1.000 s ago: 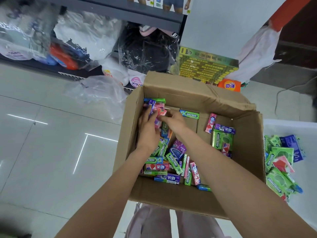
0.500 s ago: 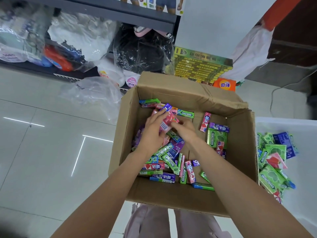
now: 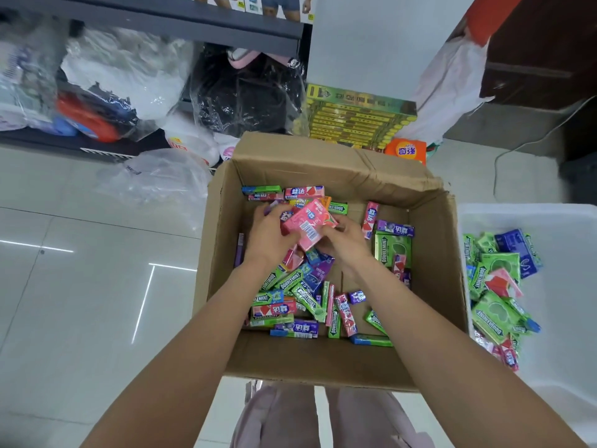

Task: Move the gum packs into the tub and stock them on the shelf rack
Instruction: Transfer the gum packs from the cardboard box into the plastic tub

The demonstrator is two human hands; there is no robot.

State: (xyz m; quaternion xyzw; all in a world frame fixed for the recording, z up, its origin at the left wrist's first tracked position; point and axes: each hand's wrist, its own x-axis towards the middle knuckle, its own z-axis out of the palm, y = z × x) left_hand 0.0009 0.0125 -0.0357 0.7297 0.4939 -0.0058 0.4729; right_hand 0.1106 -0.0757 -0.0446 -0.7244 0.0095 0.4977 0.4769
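- My left hand [image 3: 269, 236] and right hand [image 3: 344, 239] are together inside the cardboard box [image 3: 323, 360], both closed around a bunched handful of gum packs; a pink pack [image 3: 308, 226] sits on top, barcode up.
- The rest of the gum packs [image 3: 300, 295] lie loose on the box floor, mostly left and near, with a few at the right wall.
- The white tub [image 3: 565, 218] stands just right of the box, already holding a pile of green, blue and pink packs.
- Risk: the handful is loosely stacked, so the top pack could slide off as I lift.
- Risk: the box's tall right wall stands between my hands and the tub; clipping it could scatter packs onto the tiled floor [image 3: 80, 286].
- Far left, plastic bags [image 3: 155, 179] crowd a low shelf [image 3: 181, 24].
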